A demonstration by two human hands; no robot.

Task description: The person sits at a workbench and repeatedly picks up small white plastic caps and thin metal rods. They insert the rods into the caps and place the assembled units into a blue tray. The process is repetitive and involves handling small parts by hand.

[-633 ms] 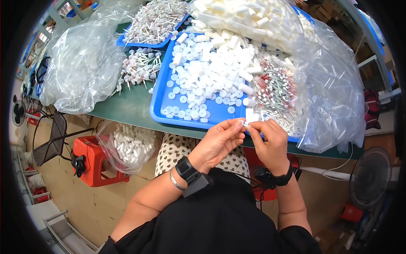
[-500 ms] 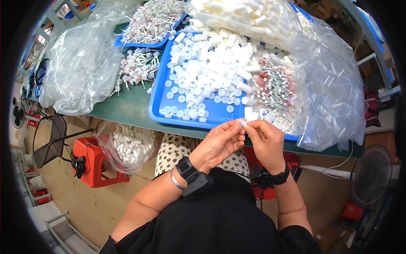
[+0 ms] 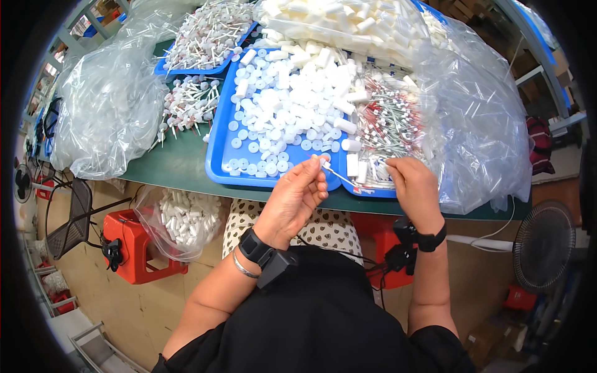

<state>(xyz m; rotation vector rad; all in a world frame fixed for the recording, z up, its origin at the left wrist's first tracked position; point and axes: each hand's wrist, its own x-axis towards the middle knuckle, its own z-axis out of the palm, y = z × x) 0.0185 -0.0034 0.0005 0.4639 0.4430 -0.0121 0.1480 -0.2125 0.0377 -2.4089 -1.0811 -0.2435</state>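
Observation:
My left hand (image 3: 291,198), fingers curled, pinches a thin white wire lead (image 3: 340,174) by its small white end above the front of the blue tray (image 3: 219,163). The lead slants down toward the tray's right part. My right hand (image 3: 415,191) reaches to the front of a pile of wire leads (image 3: 390,124) with red, green and white parts. Its thumb and forefinger are closed at the pile; what they hold is hidden. Translucent discs (image 3: 272,144) lie left in the tray, with white foam-like cylinders (image 3: 350,125) beside and above them.
Clear plastic bags (image 3: 112,118) lie at the left, with another bag (image 3: 479,137) at the right. A bag of cream cylinders (image 3: 348,22) sits behind. Finished-looking pieces (image 3: 189,99) lie by a second tray (image 3: 208,40). A red stool (image 3: 134,245) and a fan (image 3: 544,245) stand below.
My hands were together at the tray's front edge; now they are apart. The right hand has gone right to the wire pile, the left slightly left and up, with a lead showing from it.

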